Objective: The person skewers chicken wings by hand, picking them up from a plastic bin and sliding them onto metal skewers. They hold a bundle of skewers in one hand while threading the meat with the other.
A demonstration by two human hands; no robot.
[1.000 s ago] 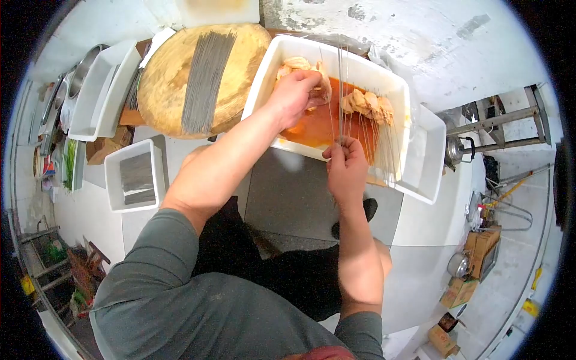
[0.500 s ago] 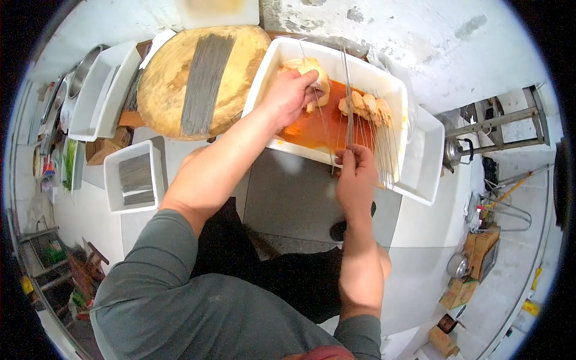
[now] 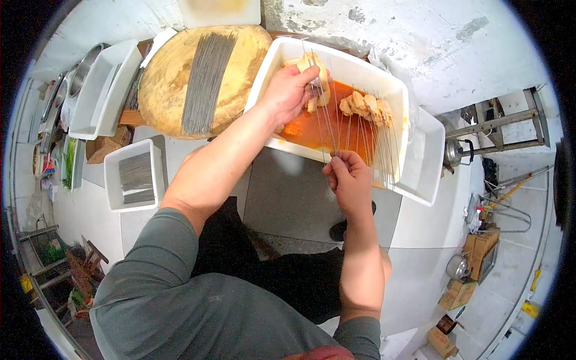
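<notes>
My left hand (image 3: 289,91) is closed around pale pieces of meat (image 3: 312,60) over the left end of a white tub (image 3: 401,99). Reddish-orange liquid (image 3: 343,95) covers the tub's floor. At the tub's near rim, my right hand (image 3: 350,177) pinches the lower ends of several thin skewers (image 3: 329,125). Their upper ends reach the meat at my left fingertips, where the fingers partly hide them. A row of skewered meat (image 3: 367,109) rests at the tub's right side, its bare skewer ends sloping over the near rim.
Left of the tub, a bundle of thin skewers (image 3: 208,84) lies on a round wooden chopping block (image 3: 159,90). A smaller white bin (image 3: 110,180) with more skewers stands below it. Another white container (image 3: 427,156) sits under the tub's right end. A stained wall (image 3: 444,48) rises behind.
My right hand has moved a little left, swinging the skewers' upper ends left from the middle of the tub to the meat in my left hand. The left hand has barely moved.
</notes>
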